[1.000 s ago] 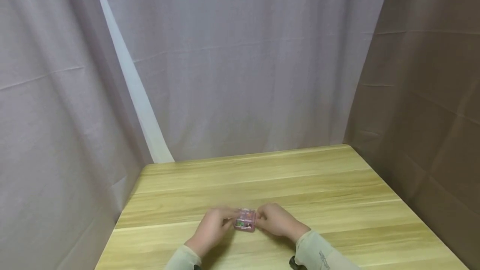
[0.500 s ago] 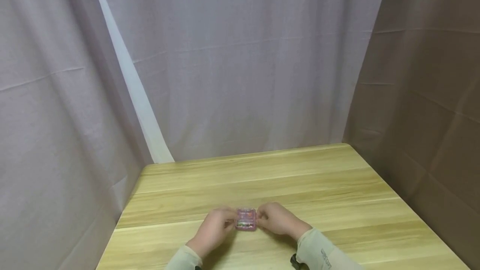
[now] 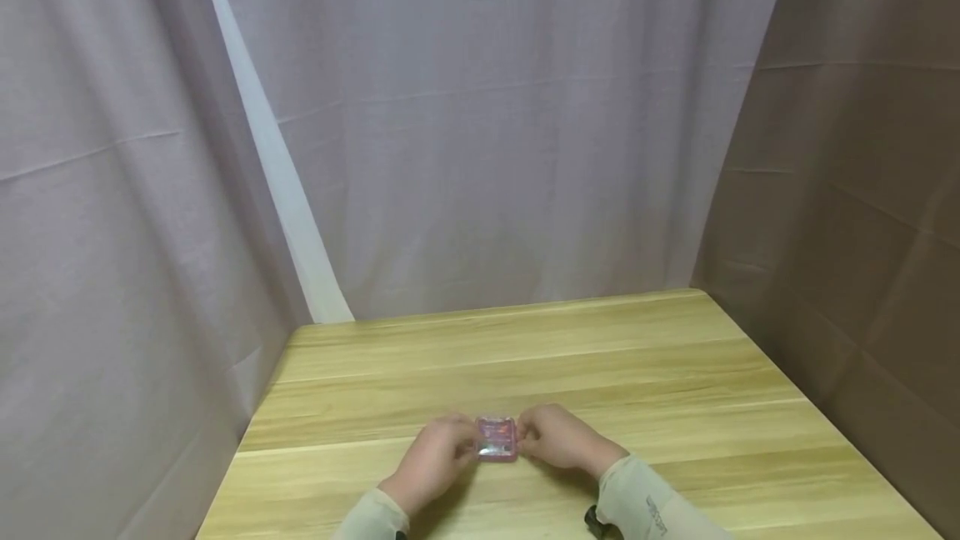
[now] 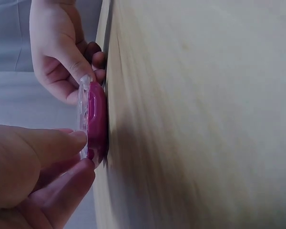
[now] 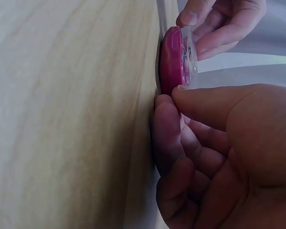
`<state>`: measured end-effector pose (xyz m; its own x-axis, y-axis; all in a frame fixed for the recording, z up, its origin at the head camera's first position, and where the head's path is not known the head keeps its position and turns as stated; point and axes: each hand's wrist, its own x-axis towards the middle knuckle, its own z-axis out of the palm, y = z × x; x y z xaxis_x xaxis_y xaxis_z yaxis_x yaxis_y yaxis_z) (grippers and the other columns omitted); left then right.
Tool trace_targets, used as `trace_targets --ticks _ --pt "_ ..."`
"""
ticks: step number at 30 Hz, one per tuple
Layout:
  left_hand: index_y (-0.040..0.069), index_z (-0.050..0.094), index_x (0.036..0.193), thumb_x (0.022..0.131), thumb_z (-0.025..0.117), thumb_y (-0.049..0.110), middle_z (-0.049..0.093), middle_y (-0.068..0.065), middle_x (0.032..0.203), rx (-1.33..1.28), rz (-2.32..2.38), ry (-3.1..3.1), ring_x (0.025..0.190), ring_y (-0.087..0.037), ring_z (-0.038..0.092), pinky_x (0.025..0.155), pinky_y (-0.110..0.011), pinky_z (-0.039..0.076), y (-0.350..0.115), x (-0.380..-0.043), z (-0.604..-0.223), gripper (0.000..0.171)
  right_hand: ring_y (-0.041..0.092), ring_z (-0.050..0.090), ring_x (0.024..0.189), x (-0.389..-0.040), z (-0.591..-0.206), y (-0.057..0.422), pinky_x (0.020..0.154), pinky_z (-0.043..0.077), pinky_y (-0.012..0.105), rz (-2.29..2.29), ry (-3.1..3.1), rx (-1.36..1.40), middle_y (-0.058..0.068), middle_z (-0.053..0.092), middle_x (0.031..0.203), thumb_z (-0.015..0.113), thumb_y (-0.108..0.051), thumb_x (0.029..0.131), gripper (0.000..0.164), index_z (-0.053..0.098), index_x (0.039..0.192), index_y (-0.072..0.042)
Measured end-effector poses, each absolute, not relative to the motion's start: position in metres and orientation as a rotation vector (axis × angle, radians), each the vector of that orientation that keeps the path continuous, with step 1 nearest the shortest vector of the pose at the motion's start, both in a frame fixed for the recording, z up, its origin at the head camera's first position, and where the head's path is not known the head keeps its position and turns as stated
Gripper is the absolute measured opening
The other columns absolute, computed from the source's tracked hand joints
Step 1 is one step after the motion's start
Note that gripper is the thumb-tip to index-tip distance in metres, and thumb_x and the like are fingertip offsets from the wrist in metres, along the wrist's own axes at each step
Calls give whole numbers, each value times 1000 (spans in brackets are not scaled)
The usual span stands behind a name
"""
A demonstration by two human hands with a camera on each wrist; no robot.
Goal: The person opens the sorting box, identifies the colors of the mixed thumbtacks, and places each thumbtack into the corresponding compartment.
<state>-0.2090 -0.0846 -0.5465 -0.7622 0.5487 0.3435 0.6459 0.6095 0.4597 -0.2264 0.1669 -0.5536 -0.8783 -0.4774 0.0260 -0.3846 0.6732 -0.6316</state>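
A small pink pill box [image 3: 497,439] with a clear lid lies flat on the wooden table. Coloured bits show through its far half, while glare covers the near half. My left hand [image 3: 435,458] holds its left edge; in the left wrist view, the thumb and a finger pinch the side where the clear lid [image 4: 83,114] meets the pink base [image 4: 98,124]. On the opposite edge, my right hand [image 3: 558,438] grips with thumb and forefinger, the thumb tip against the pink base [image 5: 171,62] in the right wrist view. The other right fingers curl beneath.
The wood-grain table [image 3: 600,357] stretches beyond and to both sides of the hands. Grey curtains [image 3: 487,148] hang behind and at the left, with a darker brown one [image 3: 847,190] at the right.
The pill box has turned slightly and now sits straighter between the hands. Green contents seen earlier in its near half are now under glare. Both hands stay at its edges.
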Motion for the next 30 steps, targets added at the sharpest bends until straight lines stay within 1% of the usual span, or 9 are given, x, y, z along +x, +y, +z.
trace_targets --ticks 7,12,18,23,26,28,30 --pt "15 75 91 75 80 9 70 2 96 -964 -867 -2704 81 -4 58 72 -23 57 -79 -205 -550 17 9 54 56 -223 -552 172 55 51 28 -1004 2715 -722 -8 61 65 72 -20 85 6 68 82 -18" --pt "16 75 89 76 80 10 69 3 95 -949 -869 -2730 78 -2 56 69 -21 56 -75 -201 -552 15 9 55 56 -220 -554 176 54 51 27 -997 2703 -699 -10 62 67 72 -19 85 4 68 83 -18" --pt "18 74 87 76 79 14 65 8 91 -951 -812 -2694 74 1 52 66 -20 54 -71 -202 -552 13 8 53 53 -218 -550 177 52 51 27 -1009 2738 -713 -8 61 63 71 -17 84 5 68 82 -18" --pt "18 74 87 76 80 16 63 9 90 -930 -811 -2711 73 1 51 65 -19 53 -72 -200 -553 13 8 54 56 -216 -549 176 57 51 27 -1012 2744 -723 -9 62 64 72 -16 84 4 69 85 -17" --pt "18 74 87 76 80 17 62 9 90 -910 -811 -2731 73 1 50 65 -19 53 -72 -198 -552 12 8 54 57 -216 -549 177 58 51 28 -999 2752 -724 -10 62 65 72 -19 84 4 69 86 -19" --pt "17 74 89 77 79 19 64 9 90 -904 -819 -2734 74 0 52 66 -22 54 -73 -197 -548 13 7 54 59 -217 -546 180 60 51 29 -961 2773 -725 -12 62 68 71 -22 86 3 70 87 -20" --pt "18 73 94 81 77 22 66 7 93 -863 -816 -2732 78 -4 57 71 -29 57 -78 -198 -542 15 8 57 59 -217 -540 184 58 54 32 -941 2778 -694 -9 64 69 69 -26 89 7 70 91 -20"
